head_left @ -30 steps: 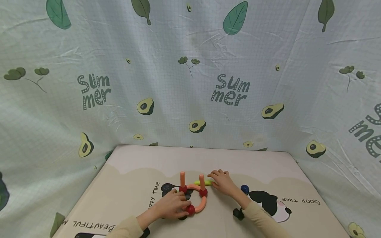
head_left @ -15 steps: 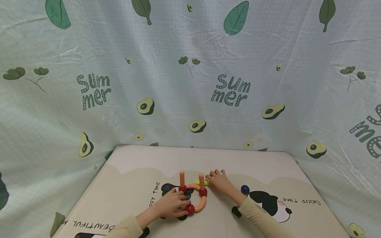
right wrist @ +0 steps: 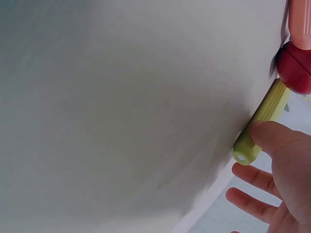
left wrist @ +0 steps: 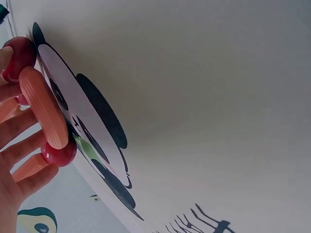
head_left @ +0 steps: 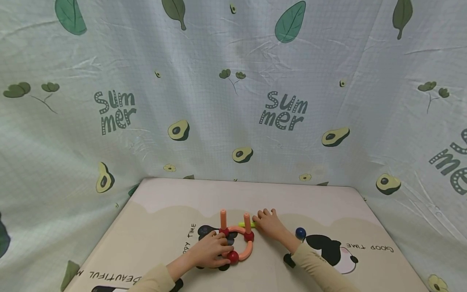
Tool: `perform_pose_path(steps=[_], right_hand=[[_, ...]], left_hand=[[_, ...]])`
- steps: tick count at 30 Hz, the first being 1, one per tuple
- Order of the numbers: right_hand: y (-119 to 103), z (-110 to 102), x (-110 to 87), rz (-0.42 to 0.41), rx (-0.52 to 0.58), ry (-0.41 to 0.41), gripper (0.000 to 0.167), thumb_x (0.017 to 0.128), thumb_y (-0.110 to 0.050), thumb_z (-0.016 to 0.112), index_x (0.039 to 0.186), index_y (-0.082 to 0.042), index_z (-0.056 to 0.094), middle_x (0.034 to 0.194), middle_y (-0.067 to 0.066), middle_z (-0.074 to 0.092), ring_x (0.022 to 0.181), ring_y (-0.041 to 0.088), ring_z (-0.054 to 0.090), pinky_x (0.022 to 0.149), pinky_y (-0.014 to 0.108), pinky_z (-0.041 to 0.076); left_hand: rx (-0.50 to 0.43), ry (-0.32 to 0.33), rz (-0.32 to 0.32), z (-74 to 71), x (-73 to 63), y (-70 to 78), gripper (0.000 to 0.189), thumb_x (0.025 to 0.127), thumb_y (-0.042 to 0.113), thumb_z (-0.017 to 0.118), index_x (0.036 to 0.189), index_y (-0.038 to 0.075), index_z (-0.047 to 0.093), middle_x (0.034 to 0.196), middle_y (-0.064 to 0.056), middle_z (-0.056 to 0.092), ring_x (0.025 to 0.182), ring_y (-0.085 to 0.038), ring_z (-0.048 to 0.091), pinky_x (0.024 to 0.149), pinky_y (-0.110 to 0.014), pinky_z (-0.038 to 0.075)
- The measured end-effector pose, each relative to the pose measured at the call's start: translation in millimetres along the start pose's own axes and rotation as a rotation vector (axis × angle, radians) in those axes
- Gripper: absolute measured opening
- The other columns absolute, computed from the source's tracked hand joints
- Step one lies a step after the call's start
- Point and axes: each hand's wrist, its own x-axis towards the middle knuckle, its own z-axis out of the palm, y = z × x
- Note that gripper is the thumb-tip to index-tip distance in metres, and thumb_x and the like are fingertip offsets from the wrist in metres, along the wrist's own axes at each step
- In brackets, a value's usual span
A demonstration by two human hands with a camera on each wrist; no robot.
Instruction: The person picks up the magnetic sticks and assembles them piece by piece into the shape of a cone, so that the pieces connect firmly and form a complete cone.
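In the head view a ring of curved orange rods (head_left: 247, 251) and red balls (head_left: 233, 256) lies on the table, with two straight orange rods (head_left: 223, 219) standing up from it. My left hand (head_left: 211, 250) holds the ring's left side. The left wrist view shows its thumb on one red ball (left wrist: 20, 58) and its fingers around a curved orange rod (left wrist: 44, 107). Behind the ring lies a yellow-green rod (right wrist: 262, 119), and my right hand (head_left: 270, 225) grips its right end. The right thumb (right wrist: 272, 136) presses on this rod; two other fingers stick out past it.
A blue ball (head_left: 300, 232) sits right of the ring, near the right forearm. A dark, short piece (head_left: 289, 260) lies partly beside the right sleeve. The table (head_left: 182, 194) has printed animals and words; a patterned curtain (head_left: 219, 121) hangs behind it.
My right hand has shifted slightly left along the yellow-green rod, and its fingers have come closer in around the rod's end. The left hand and the ring have stayed almost still.
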Motion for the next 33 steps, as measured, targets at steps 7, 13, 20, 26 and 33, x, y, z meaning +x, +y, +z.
perform_pose_path(steps=[7,13,20,26,33], right_hand=[[1.5,-0.3,-2.5,0.031,0.012,-0.026,0.01,0.084,-0.022,0.058,0.092,-0.018,0.054,0.085,0.001,0.052,0.08,0.02,0.047,0.074,0.046,0.039],[7.2,-1.6,-7.1,0.069,0.027,-0.046,0.012,0.081,-0.02,0.062,0.089,-0.016,0.055,0.086,0.001,0.052,0.081,0.02,0.046,0.074,0.046,0.039],[13.2,-3.2,-12.4,0.103,0.035,-0.076,0.014,0.08,-0.02,0.064,0.089,-0.015,0.055,0.087,0.001,0.055,0.082,0.021,0.048,0.075,0.048,0.039],[13.7,-6.2,-13.9,0.113,0.073,-0.076,0.013,0.08,-0.018,0.064,0.089,-0.015,0.056,0.087,0.001,0.055,0.082,0.021,0.048,0.076,0.049,0.038],[11.5,-2.9,-12.7,0.087,0.112,-0.051,0.022,0.079,-0.017,0.064,0.1,-0.02,0.06,0.091,0.0,0.058,0.085,0.021,0.05,0.076,0.048,0.039]], left_hand=[[-0.009,0.039,-0.016,1.1,-0.4,-2.8,0.026,0.084,0.046,0.053,0.097,0.026,0.06,0.085,0.009,0.057,0.083,-0.008,0.048,0.072,-0.027,0.041],[0.01,0.153,-0.041,8.2,-4.8,-15.3,0.025,0.083,0.044,0.056,0.094,0.024,0.062,0.087,0.007,0.053,0.081,-0.009,0.046,0.07,-0.025,0.042],[-0.045,0.162,-0.126,11.3,-12.4,-26.5,0.021,0.082,0.036,0.06,0.093,0.019,0.061,0.089,0.005,0.054,0.082,-0.011,0.048,0.069,-0.027,0.042],[-0.145,0.154,-0.233,13.0,-15.1,-33.8,0.02,0.084,0.032,0.059,0.097,0.017,0.062,0.087,0.004,0.054,0.078,-0.008,0.044,0.064,-0.022,0.039],[-0.442,0.138,-0.448,15.2,-11.2,-34.2,0.031,0.084,0.022,0.06,0.11,0.007,0.053,0.099,-0.008,0.059,0.087,-0.017,0.056,0.073,-0.03,0.048]])
